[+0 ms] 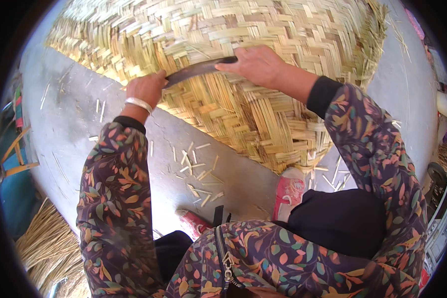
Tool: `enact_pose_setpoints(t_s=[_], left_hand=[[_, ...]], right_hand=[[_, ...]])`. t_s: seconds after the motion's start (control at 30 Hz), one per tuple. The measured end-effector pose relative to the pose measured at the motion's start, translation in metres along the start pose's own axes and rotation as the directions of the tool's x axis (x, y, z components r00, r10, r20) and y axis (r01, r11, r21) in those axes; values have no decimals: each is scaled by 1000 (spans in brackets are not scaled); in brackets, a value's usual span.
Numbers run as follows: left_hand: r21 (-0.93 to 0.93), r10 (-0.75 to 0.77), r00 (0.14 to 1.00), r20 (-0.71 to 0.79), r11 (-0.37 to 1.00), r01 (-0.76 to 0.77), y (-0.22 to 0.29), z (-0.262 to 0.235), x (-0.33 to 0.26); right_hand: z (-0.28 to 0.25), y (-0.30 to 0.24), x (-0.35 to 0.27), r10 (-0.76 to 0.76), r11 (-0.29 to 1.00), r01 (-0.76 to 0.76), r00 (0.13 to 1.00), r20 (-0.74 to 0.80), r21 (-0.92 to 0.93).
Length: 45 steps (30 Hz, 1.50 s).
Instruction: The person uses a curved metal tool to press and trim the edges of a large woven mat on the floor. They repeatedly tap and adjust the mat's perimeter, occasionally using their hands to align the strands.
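Observation:
A large mat [223,107] of woven pale yellow and tan strips spreads over the grey floor, one corner pointing toward me. Both my hands grip a long, dark, slightly curved strip [196,71], blade-like in shape, across the mat. Closed around its left end is my left hand [145,90], with a silver bangle on the wrist, near the mat's left edge. My right hand [259,65] is closed on the other end, farther in over the weave. Whether the strip touches the mat I cannot tell.
Short cut straw pieces [198,171] lie scattered on the floor [169,131] beside the mat. My red shoe [289,191] is at its near corner. At lower left is a heap of long straw [49,243], with a wooden frame [17,159] above it.

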<state>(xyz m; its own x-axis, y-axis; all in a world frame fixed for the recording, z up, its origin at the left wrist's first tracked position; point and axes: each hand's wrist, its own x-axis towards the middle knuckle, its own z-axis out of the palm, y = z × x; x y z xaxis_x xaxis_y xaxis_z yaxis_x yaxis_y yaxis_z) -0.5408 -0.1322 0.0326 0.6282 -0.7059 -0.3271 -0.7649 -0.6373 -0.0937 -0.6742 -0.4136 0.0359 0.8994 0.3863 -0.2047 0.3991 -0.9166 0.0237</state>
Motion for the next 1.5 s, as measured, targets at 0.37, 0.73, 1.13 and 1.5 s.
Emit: enact_pose_setpoints(t_s=[0.37,0.73,1.13,1.5], left_hand=[[-236,-540,815,-212,837,493,-86,-24,71],[-352,365,818,-444,768,-534,88,15,-40],[-232,464,817,-343,801,-552,193,6,40],[-100,527,810,-259,819,-565,192,14,43]], right_hand=[[-39,-15,125,185,973,-192,981,66,125],[-64,-6,79,226,876,-281,957,182,392],[-113,47,-223,938,-59,-374,296,180,925],[-8,30,-341,894,-433,-449,-105,435,781]])
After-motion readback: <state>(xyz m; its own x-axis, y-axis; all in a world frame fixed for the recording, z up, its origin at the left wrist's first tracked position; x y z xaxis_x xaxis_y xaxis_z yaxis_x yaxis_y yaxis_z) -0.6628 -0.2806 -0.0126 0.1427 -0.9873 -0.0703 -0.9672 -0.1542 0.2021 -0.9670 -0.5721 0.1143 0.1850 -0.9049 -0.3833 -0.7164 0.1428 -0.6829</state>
